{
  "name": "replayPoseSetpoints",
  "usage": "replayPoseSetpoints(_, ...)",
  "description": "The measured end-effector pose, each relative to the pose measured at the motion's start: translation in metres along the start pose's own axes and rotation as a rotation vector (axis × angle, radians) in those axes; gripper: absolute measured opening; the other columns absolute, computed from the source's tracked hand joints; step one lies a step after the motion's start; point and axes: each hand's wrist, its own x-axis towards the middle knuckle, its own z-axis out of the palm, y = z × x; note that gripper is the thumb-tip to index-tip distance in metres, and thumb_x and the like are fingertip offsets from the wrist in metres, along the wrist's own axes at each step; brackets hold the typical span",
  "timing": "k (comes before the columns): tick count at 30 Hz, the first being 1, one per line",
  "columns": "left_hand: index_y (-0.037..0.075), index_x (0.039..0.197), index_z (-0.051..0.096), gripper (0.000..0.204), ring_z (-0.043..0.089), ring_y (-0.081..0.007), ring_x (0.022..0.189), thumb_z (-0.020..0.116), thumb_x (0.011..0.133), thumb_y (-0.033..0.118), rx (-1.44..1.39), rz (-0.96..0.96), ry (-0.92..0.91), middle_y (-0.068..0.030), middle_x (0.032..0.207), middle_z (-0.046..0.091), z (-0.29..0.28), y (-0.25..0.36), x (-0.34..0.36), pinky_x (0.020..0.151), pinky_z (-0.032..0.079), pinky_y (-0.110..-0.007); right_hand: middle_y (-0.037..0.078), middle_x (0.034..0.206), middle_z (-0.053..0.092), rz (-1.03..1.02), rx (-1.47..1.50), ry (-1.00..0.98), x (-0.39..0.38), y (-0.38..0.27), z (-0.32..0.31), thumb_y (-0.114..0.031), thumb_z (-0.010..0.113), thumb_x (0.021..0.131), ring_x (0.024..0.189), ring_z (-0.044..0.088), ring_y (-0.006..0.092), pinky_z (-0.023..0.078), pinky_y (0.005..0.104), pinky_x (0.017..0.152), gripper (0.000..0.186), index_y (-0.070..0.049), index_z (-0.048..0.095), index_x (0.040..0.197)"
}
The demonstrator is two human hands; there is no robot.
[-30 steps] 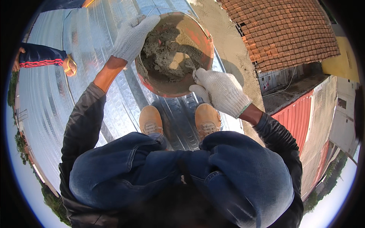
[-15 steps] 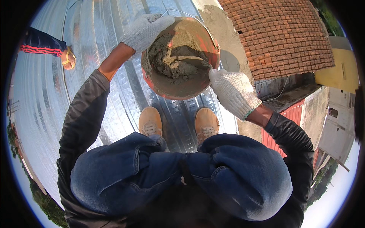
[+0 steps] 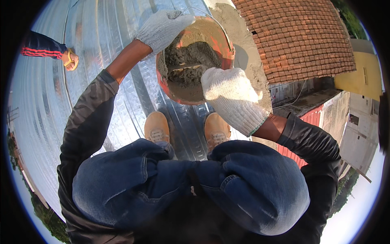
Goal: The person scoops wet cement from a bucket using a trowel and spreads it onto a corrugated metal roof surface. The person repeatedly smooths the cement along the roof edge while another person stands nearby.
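Note:
A red bucket (image 3: 226,57) of wet grey mortar (image 3: 189,55) stands tilted toward me on the metal roofing, its wire handle arched over the far side. My gloved left hand (image 3: 165,30) is closed on the bucket's upper left rim, fingers partly hidden behind it. Over the bucket's right side, my gloved right hand (image 3: 227,91) is closed around a trowel. The trowel's blade (image 3: 183,66) reaches left into the mortar, mostly covered by it; the handle is hidden in my fist.
My shoes (image 3: 157,127) rest on ribbed metal roofing (image 3: 93,53). Another person's sandalled foot (image 3: 70,60) is at the far left. Right of the bucket runs a mortar-coated ledge (image 3: 243,49), with a tiled roof (image 3: 300,36) and lower buildings beyond its edge.
My right hand has moved left over the bucket, pushing the trowel deeper into the mortar. My left hand stays on the rim; the bucket sits slightly farther right in view.

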Motion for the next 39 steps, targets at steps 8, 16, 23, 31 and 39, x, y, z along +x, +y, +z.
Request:
replayPoseSetpoints(8, 0.005, 0.119, 0.078, 0.050, 0.077, -0.0320, 0.086, 0.053, 0.111, 0.048, 0.105, 0.044, -0.093, -0.0174, 0.089, 0.075, 0.008, 0.034, -0.002, 0.083, 0.060, -0.043, 0.018, 0.085, 0.070, 0.211, -0.047, 0.088, -0.031, 0.039, 0.010, -0.009, 0.071, 0.088, 0.076, 0.076, 0.0349, 0.059, 0.0478, 0.063, 0.023, -0.001, 0.063, 0.107)
replayPoseSetpoints(16, 0.004, 0.114, 0.076, 0.030, 0.070, -0.0222, 0.086, 0.064, 0.109, 0.032, 0.427, 0.720, 0.299, -0.0100, 0.095, 0.073, 0.028, 0.027, -0.005, 0.079, 0.059, -0.035, 0.021, 0.083, 0.073, 0.306, 0.462, -0.226, -0.077, 0.018, 0.031, -0.032, 0.070, 0.105, 0.080, 0.076, 0.0403, 0.058, 0.0508, 0.064, 0.033, 0.000, 0.064, 0.111)
replayPoseSetpoints(23, 0.009, 0.115, 0.075, 0.039, 0.073, -0.0360, 0.081, 0.057, 0.111, 0.044, 0.253, 0.450, 0.128, -0.0176, 0.095, 0.075, 0.032, 0.054, -0.022, 0.080, 0.062, -0.046, 0.026, 0.087, 0.072, 0.471, 1.348, -0.462, -0.036, 0.000, 0.045, -0.047, 0.061, 0.110, 0.079, 0.074, 0.0418, 0.056, 0.0451, 0.066, 0.053, 0.004, 0.069, 0.101)
replayPoseSetpoints(31, 0.010, 0.109, 0.077, 0.043, 0.072, -0.0309, 0.076, 0.061, 0.109, 0.050, 0.067, 0.046, -0.031, -0.0135, 0.079, 0.067, 0.019, 0.058, -0.033, 0.074, 0.058, -0.046, 0.025, 0.090, 0.073, 0.318, 0.652, -0.324, -0.082, 0.020, 0.050, -0.041, 0.062, 0.110, 0.089, 0.075, 0.0418, 0.058, 0.0508, 0.075, 0.042, 0.000, 0.072, 0.107)
replayPoseSetpoints(39, 0.003, 0.121, 0.076, 0.026, 0.067, -0.0156, 0.083, 0.063, 0.110, 0.023, -0.045, 0.176, 0.053, -0.0083, 0.098, 0.076, 0.004, 0.086, -0.033, 0.074, 0.058, -0.033, 0.025, 0.084, 0.071, 0.254, 0.819, -0.280, -0.051, 0.026, 0.091, -0.044, 0.065, 0.109, 0.083, 0.073, 0.0422, 0.057, 0.0500, 0.072, 0.047, 0.001, 0.073, 0.097)
